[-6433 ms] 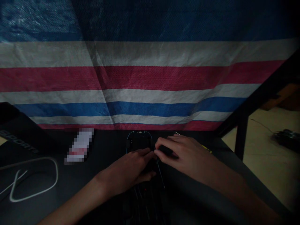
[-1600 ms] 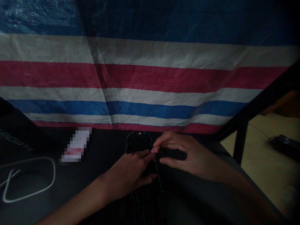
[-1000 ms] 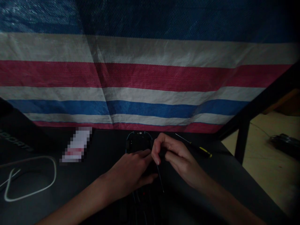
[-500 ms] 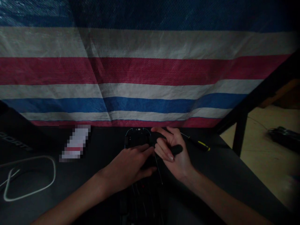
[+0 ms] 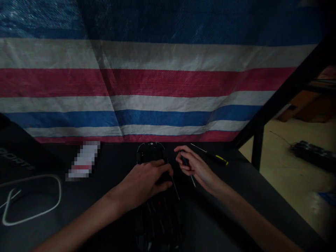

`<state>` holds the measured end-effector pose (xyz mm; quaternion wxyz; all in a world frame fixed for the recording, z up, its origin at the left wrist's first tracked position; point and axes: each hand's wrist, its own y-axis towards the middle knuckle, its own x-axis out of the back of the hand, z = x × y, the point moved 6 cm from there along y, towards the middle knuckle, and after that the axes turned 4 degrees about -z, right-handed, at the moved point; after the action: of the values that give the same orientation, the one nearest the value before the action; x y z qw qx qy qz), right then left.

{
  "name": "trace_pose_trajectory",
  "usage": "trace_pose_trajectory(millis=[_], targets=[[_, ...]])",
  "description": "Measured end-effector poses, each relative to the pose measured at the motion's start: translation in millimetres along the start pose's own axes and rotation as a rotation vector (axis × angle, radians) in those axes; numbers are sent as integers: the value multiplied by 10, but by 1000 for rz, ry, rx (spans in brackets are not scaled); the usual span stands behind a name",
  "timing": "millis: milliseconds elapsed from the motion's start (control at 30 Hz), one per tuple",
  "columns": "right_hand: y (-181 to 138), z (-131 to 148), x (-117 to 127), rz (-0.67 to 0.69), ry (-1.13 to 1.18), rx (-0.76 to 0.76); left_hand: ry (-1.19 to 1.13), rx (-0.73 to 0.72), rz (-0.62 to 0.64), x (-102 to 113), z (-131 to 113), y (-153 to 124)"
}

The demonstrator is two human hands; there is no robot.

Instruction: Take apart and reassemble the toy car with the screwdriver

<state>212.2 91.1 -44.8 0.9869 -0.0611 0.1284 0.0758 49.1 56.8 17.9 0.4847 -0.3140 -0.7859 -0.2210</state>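
Observation:
A long black device [image 5: 150, 152] with a rounded, pale-blue-edged far end lies in front of me; its near part is lost in the dark. My left hand [image 5: 151, 176] lies across its middle, fingers bent over the right side and thumb below, gripping it. A thin rod [image 5: 175, 187] slants along the device's right side. To the right, apart from the device, my right hand [image 5: 190, 162] is closed around the dark handle of a screwdriver [image 5: 193, 181], whose thin metal shaft sticks out below the hand.
Another screwdriver [image 5: 216, 158], black and yellow, lies behind my right hand on the dark table [image 5: 244, 196]. At left are a blurred white packet [image 5: 85, 157] and a white cable [image 5: 59, 199]. A striped tarp [image 5: 168, 82] hangs behind; a black frame bar [image 5: 257, 147] stands right.
My right hand has drawn away from the device to the right and turned, so the screwdriver's shaft now points down toward me. My left hand stays on the device. The view has shifted slightly right.

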Motion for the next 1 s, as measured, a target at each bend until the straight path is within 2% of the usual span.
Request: trace_pose_trajectory(millis=[100, 200, 333, 533, 767, 1000], targets=[[-213, -346, 69, -38, -95, -93, -9, -15, -29, 0, 0, -8], [-350, -502, 24, -2, -241, -96, -4, 3, -4, -16, 55, 15], [-377, -474, -47, 30, -301, 5, -17, -3, 14, -39, 115, 40], [-381, -495, -61, 85, -277, -71, -21, 31, 33, -20, 63, 25], [-370, -503, -59, 96, -284, -44, -29, 61, 70, -13, 44, 55], [-351, -494, -66, 94, -341, 24, -33, 9, 57, -31, 16, 40]])
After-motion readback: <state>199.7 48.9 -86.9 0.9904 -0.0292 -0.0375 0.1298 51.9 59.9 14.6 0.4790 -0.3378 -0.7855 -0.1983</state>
